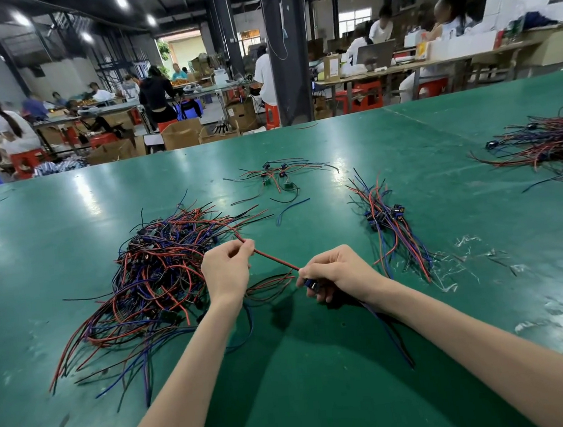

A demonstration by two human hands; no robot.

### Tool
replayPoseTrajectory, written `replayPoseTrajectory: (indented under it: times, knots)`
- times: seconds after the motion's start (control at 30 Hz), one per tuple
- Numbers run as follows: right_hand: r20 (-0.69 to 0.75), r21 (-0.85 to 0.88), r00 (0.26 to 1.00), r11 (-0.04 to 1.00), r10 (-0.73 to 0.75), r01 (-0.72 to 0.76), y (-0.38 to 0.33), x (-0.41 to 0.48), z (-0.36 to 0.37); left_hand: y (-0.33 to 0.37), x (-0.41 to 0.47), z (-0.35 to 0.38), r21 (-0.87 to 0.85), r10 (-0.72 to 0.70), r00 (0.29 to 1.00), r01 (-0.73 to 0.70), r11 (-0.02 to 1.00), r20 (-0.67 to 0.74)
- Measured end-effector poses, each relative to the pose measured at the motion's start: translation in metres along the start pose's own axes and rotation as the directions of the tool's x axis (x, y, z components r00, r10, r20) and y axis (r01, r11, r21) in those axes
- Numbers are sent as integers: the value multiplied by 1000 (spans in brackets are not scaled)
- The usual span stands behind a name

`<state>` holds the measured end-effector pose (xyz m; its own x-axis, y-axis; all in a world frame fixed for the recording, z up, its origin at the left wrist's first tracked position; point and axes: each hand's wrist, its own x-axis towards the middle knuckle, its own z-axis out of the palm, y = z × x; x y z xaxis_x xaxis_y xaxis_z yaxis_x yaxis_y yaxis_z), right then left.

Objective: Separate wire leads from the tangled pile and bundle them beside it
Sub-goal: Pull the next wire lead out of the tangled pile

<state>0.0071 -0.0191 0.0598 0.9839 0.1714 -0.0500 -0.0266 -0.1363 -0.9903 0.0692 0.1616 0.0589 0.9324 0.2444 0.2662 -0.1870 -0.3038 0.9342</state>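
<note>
The left hand (228,266) pinches a red wire (276,260) right beside the pile (152,274), and the right hand (335,271) grips its other end, so the wire is pulled tight between them above the table (322,364). A small bundle (391,226) already lies to the right of the pile. The pile is big and messy, so I think most of the job is left.

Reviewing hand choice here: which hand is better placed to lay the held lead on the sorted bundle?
Probably the right hand: it grips the lead at its connector end and sits nearer the bundle; the left hand is beside the tangled pile.
</note>
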Motion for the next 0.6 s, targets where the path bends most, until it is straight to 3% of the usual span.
replayPoseTrajectory:
  times: [0.23,0.3,0.37,0.43,0.5,0.6]
  knots:
    - [12,-13,1000,1000,5,-5,1,0,-1,1,4,-5,29,15,999,-14,999,-37]
    - [16,-19,1000,1000,4,-4,1,0,-1,1,1,-6,117,141,989,-136,984,-36]
    - [21,-21,1000,1000,4,-4,1,0,-2,2,-3,-6,287,352,936,-332,898,-18]
    - [26,-13,1000,1000,8,-8,1,0,-3,4,-5,-6,363,467,884,-429,827,-20]
    - [29,-5,1000,1000,12,-12,0,0,-4,7,-6,-6,323,442,895,-401,857,-59]
    - [34,-8,999,1000,7,-7,-1,1,-4,11,-4,-5,124,223,968,-209,970,-112]
